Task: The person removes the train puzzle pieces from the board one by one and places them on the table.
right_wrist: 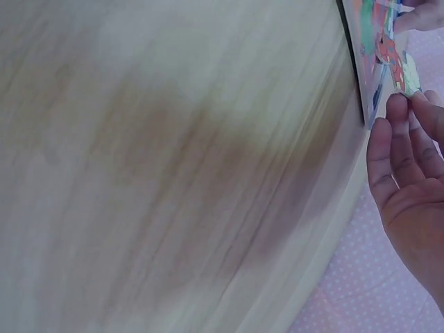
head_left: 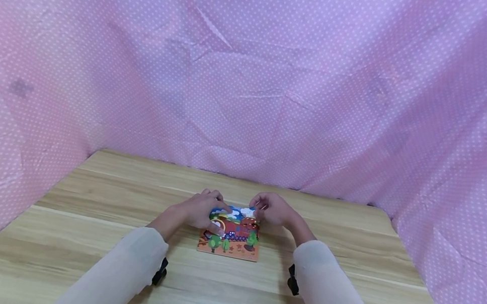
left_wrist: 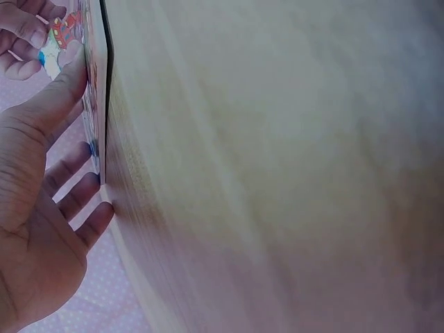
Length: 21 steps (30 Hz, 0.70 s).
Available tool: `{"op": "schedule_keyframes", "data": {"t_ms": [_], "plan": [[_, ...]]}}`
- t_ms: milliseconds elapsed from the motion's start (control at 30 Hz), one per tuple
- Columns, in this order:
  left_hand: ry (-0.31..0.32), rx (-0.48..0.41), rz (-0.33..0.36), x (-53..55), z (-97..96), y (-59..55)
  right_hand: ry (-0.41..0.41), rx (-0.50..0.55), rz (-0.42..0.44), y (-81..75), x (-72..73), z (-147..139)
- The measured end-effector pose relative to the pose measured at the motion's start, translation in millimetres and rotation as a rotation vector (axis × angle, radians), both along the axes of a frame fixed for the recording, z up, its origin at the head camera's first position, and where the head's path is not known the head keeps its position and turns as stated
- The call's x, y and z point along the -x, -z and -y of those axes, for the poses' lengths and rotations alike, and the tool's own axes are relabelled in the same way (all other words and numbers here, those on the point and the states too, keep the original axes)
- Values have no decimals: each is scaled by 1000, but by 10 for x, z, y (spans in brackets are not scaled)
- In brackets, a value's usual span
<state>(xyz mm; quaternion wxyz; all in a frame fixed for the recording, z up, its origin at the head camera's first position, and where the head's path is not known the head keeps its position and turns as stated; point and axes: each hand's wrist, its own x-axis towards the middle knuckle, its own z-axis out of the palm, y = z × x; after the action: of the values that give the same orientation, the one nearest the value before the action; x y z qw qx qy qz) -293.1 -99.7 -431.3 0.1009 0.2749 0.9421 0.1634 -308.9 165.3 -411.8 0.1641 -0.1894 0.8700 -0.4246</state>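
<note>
A jigsaw puzzle board with a red train, green trees and white clouds lies flat on the table. My left hand rests on its left side, thumb and fingers spread over the picture. At the upper right corner, my right hand pinches a puzzle piece between thumb and fingers. That piece, red with yellow marks and a white part, stands tilted up from the board in both wrist views. The left thumb lies on the board's face close to the piece. Fingers hide part of the picture.
The wooden table has light grain and spreads around the board. Pink polka-dot cloth hangs behind it and along both sides. A black strap shows at the left wrist, another black strap at the right.
</note>
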Motion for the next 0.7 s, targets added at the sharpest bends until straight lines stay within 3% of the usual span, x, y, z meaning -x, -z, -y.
{"op": "schedule_keyframes", "data": {"t_ms": [400,700], "plan": [[-5,-4,25,2,4,2,25,38,-63,-22,21,-139],[-18,-14,17,-25,-9,-1,101,66,-100,18,32,-394]]}}
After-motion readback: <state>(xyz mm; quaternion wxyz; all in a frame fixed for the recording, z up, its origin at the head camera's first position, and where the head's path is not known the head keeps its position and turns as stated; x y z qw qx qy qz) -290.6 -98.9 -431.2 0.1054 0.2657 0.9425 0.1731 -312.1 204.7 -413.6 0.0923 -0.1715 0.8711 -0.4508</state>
